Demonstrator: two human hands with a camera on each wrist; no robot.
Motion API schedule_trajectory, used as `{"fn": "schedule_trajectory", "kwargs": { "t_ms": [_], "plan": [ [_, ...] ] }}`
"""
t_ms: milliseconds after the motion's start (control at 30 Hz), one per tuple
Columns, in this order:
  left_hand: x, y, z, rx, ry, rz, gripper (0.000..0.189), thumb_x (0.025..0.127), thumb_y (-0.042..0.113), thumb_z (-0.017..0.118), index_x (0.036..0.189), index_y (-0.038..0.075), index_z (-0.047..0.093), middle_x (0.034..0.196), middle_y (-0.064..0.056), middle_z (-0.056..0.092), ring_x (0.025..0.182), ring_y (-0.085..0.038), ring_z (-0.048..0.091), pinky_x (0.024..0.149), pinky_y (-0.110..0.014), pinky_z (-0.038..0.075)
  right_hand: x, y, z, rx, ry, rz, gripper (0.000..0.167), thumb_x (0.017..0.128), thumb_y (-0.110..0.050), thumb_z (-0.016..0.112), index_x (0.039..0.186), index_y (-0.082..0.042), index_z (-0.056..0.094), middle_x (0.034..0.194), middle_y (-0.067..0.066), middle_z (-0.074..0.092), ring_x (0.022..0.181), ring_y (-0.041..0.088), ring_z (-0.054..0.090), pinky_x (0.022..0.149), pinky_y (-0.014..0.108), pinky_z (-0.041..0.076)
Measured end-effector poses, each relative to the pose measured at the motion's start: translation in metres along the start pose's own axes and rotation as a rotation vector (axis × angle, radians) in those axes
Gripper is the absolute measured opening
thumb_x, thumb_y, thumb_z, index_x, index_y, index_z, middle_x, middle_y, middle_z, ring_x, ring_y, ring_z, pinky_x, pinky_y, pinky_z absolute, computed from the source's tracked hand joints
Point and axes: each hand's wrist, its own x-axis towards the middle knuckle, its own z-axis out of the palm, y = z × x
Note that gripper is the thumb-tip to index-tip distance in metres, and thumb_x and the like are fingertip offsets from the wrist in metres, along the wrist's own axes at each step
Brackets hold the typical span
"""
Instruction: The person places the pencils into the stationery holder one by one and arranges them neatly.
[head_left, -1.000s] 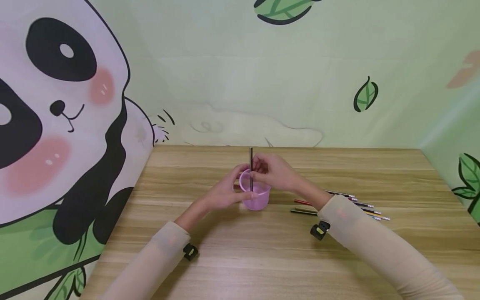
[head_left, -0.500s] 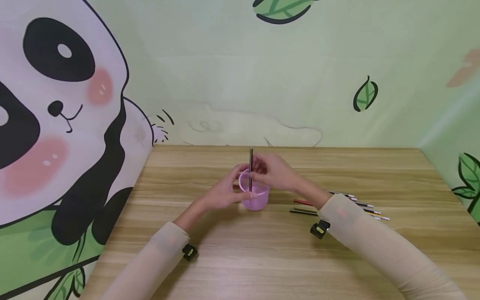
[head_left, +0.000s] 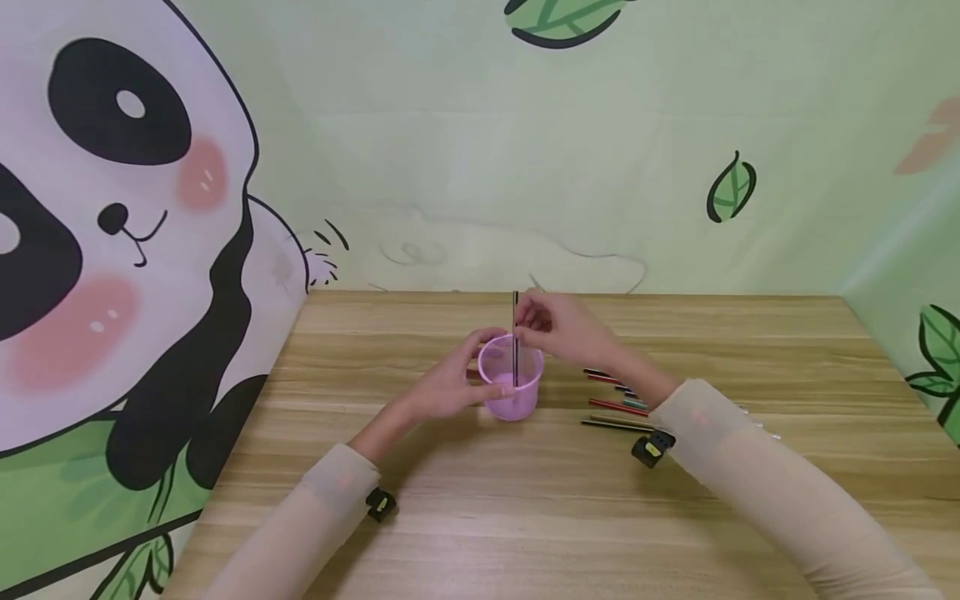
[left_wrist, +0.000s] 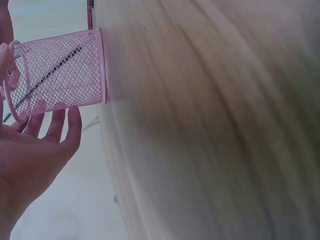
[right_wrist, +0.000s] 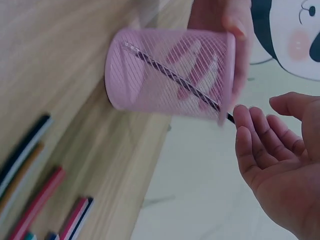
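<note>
A pink mesh pencil holder (head_left: 512,408) stands upright on the wooden table. My left hand (head_left: 450,387) grips it from the left, thumb at the near side and fingers round the back. One dark striped pencil (right_wrist: 170,75) slants inside, its upper end above the rim. At that upper end is my right hand (head_left: 570,332), its fingers loosely bent. In the right wrist view the thumb (right_wrist: 290,104) stands apart from the fingers, with nothing pinched between them; the pencil's tip is hidden behind the fingertips.
Several pencils lie on the table right of the holder, among them a red pencil (head_left: 618,407) and a dark pencil (head_left: 615,423), partly under the right forearm. Behind the table (head_left: 480,517) rises a green wall (head_left: 450,167) with a painted panda.
My right hand has shifted up and right, its fingers loosened from the pencil. The pencil has moved slightly right in the holder. My left hand keeps its grip in place.
</note>
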Motion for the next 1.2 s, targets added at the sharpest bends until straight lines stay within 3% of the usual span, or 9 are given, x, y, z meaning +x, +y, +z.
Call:
{"fn": "schedule_trajectory", "kwargs": {
  "t_ms": [133,333,800,1200],
  "plan": [
    [-0.001,-0.001,0.000,-0.004,0.008,-0.005,0.088,0.092,0.030,0.086,0.162,0.019,0.034,0.155,-0.005,0.047,0.138,-0.036,0.054,0.108,-0.045,0.054,-0.005,0.004,-0.017,-0.022,0.043,0.002,0.008,0.099,-0.004,0.072,0.106,-0.001,0.068,0.095,0.008,0.070,0.088,0.023,0.065,0.080,0.039,0.060],
    [-0.001,-0.001,0.000,0.003,0.011,0.002,0.087,0.092,0.029,0.086,0.162,0.017,0.035,0.154,-0.006,0.048,0.138,-0.037,0.054,0.107,-0.044,0.054,-0.017,0.027,-0.038,-0.092,0.073,0.055,0.005,0.099,-0.006,0.072,0.102,-0.002,0.070,0.091,0.008,0.070,0.086,0.022,0.064,0.077,0.032,0.058],
    [-0.002,0.000,-0.001,0.019,0.009,-0.009,0.088,0.091,0.030,0.086,0.161,0.018,0.034,0.155,-0.007,0.048,0.140,-0.037,0.052,0.108,-0.044,0.054,-0.067,0.092,-0.062,-0.206,-0.024,0.167,0.003,0.097,-0.001,0.074,0.096,-0.001,0.071,0.086,0.004,0.068,0.081,0.019,0.062,0.068,0.025,0.054],
    [-0.002,0.000,-0.001,0.029,0.008,-0.019,0.088,0.092,0.032,0.085,0.162,0.022,0.033,0.153,-0.008,0.049,0.135,-0.037,0.057,0.107,-0.044,0.054,-0.087,0.123,-0.054,-0.207,-0.129,0.239,0.004,0.097,-0.004,0.075,0.095,-0.005,0.072,0.085,0.001,0.067,0.080,0.017,0.059,0.069,0.028,0.051]
  ]
}}
